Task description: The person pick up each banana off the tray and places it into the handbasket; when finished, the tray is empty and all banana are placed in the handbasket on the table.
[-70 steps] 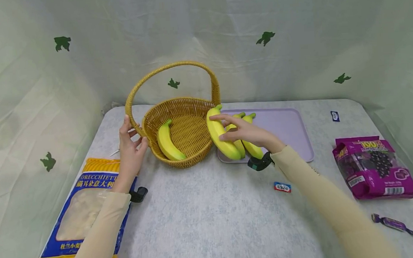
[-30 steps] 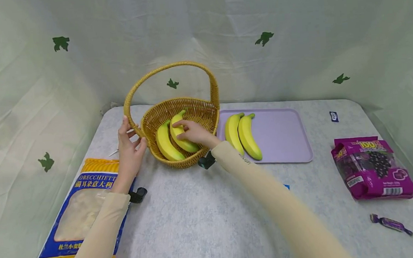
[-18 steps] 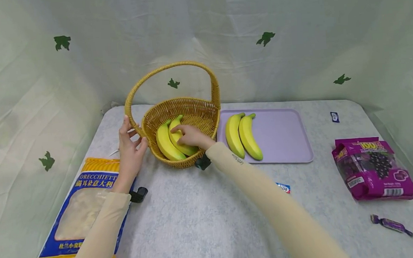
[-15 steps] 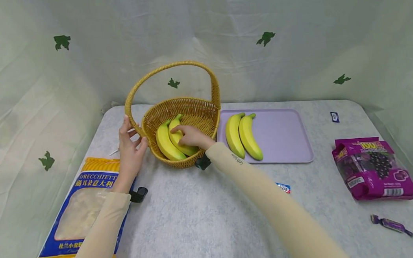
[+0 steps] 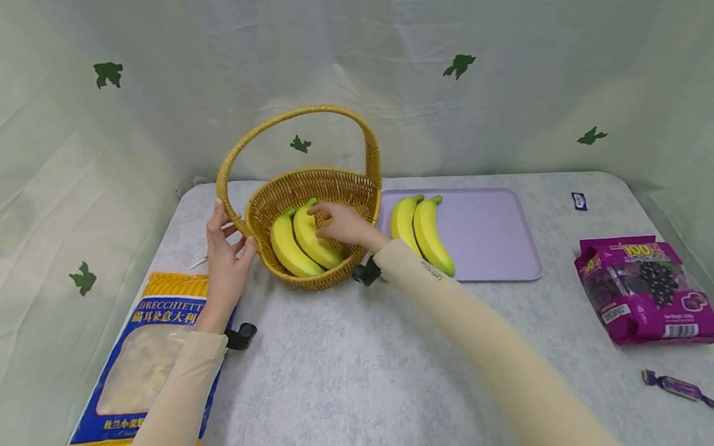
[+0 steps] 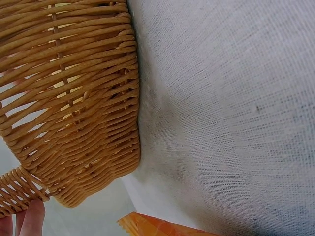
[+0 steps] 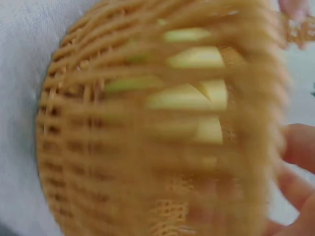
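Note:
A wicker basket (image 5: 317, 281) with a tall arched handle stands at the back left of the table. Inside it two yellow bananas (image 5: 289, 247) lie side by side. My left hand (image 5: 227, 258) holds the basket at the left foot of its handle; in the left wrist view its fingertips (image 6: 32, 216) are against the weave. Over the basket's right side is my right hand (image 5: 346, 225), fingers relaxed and slightly bent just above the right-hand banana (image 5: 312, 236). The right wrist view is blurred, with the basket wall in front of both bananas.
Two more bananas (image 5: 430, 235) lie on the left part of a lilac tray (image 5: 487, 235), right of the basket. A blue and yellow pasta bag (image 5: 138, 362) lies at left. At right are a purple grape-candy bag (image 5: 649, 290), a wrapped candy (image 5: 679, 387) and a small blue packet (image 5: 579, 201).
My right hand carried a banana from beside the tray into the basket, set it next to the other one, and has since drawn back slightly up and right. The left hand stayed put.

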The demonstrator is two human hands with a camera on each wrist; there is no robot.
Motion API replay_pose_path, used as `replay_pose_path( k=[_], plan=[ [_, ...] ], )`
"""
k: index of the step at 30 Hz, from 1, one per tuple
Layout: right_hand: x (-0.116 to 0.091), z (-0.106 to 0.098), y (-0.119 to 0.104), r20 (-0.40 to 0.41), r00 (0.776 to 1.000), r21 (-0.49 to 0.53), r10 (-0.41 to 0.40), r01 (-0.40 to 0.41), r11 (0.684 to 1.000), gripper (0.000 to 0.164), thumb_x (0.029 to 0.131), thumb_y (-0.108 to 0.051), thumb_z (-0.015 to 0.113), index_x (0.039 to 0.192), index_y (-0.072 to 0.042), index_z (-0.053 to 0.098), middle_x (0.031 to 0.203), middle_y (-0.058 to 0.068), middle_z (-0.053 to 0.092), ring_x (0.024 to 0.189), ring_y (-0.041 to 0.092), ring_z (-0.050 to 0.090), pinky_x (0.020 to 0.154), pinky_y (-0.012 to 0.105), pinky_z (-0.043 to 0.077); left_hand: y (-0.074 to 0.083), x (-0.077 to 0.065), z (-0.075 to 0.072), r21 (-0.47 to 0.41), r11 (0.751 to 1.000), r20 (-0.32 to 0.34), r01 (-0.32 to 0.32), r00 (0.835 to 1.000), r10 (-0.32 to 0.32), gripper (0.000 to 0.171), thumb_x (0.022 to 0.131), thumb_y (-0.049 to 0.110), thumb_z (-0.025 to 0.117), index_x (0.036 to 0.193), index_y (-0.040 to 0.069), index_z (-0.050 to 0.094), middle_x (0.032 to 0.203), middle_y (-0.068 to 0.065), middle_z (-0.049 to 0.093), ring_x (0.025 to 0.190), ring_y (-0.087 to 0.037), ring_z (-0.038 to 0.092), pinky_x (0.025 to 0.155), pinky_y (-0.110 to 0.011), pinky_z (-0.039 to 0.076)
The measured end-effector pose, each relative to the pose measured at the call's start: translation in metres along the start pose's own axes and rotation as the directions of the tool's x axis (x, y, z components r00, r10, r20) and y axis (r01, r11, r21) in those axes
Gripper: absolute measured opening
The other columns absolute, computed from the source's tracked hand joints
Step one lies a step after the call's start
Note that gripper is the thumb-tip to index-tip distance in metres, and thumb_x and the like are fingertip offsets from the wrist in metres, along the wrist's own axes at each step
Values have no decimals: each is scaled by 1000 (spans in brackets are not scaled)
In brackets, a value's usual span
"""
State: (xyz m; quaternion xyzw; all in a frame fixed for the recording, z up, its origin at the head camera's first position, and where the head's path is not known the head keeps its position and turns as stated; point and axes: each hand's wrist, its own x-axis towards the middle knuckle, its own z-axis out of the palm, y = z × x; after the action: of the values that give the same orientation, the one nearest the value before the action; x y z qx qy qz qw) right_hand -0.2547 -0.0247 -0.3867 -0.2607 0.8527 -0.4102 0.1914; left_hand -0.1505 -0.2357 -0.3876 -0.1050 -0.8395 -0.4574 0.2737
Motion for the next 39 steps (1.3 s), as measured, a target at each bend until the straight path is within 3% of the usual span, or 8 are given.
replay_pose_path(
  k=[4, 7, 11, 16, 20, 25, 31, 39],
  plan=[
    [-10, -18, 6, -64, 997, 187, -45, 56, 981, 40, 93, -12, 61, 133, -9, 54, 126, 17, 55, 110, 29, 54, 90, 45, 49, 18, 0, -2, 4, 1000, 3, -1, 1000, 1, 75, 89, -15, 47, 149, 11, 10, 125, -32, 34, 112, -44, 44, 86, -66, 43],
    [-18, -31, 12, -90, 991, 324, -95, 119, 939, 37, 94, -10, 59, 130, -6, 55, 119, 17, 57, 103, 29, 58, 88, 52, 49, 21, 0, -2, 7, 1000, 2, 0, 1000, 0, 76, 89, -17, 46, 149, 12, 9, 125, -33, 34, 113, -44, 44, 87, -67, 42],
    [-29, -46, 25, -112, 985, 424, -132, 167, 890, 38, 95, -10, 57, 131, -1, 53, 118, 16, 58, 102, 27, 59, 89, 54, 48, 22, 0, -2, 1, 1000, -1, -6, 1000, 6, 78, 88, -17, 46, 149, 15, 10, 125, -33, 34, 112, -44, 44, 86, -68, 42],
    [-45, -61, 45, -144, 981, 438, -127, 179, 881, 39, 95, -12, 57, 132, 1, 52, 120, 15, 60, 102, 32, 58, 84, 52, 50, 19, 0, -2, -10, 1000, -3, -14, 1000, 14, 79, 88, -17, 47, 149, 17, 11, 124, -33, 34, 111, -45, 44, 86, -68, 42],
    [-56, -73, 63, -187, 977, 441, -102, 176, 880, 37, 96, -9, 56, 130, 4, 53, 121, 24, 57, 101, 43, 55, 83, 55, 49, -1, 1, 1, -19, 1000, -6, -13, 1000, 13, 81, 88, -15, 48, 150, 20, 10, 126, -31, 34, 112, -43, 43, 85, -67, 43],
    [-72, -88, 84, -225, 974, 447, -14, 116, 887, 40, 95, -12, 57, 131, 5, 51, 122, 29, 54, 102, 42, 55, 84, 49, 50, -23, 1, 4, -16, 1000, -8, -11, 1000, 11, 82, 89, -11, 50, 151, 25, 9, 128, -25, 36, 113, -38, 44, 86, -63, 45],
    [-92, -100, 113, -263, 962, 452, 74, 55, 890, 38, 95, -14, 58, 129, 1, 53, 121, 28, 54, 100, 39, 56, 85, 45, 51, -26, 0, 3, 7, 1000, 1, -12, 1000, 12, 81, 91, -6, 50, 151, 27, 8, 129, -23, 36, 114, -34, 45, 88, -57, 48],
    [-113, -109, 139, -300, 946, 380, 121, 2, 925, 41, 96, -16, 56, 133, 3, 50, 121, 26, 56, 99, 38, 57, 82, 45, 53, -28, 0, 2, 10, 1000, 3, -2, 1000, 2, 80, 91, -6, 50, 152, 26, 8, 131, -23, 34, 115, -33, 44, 89, -57, 47]
  ],
)
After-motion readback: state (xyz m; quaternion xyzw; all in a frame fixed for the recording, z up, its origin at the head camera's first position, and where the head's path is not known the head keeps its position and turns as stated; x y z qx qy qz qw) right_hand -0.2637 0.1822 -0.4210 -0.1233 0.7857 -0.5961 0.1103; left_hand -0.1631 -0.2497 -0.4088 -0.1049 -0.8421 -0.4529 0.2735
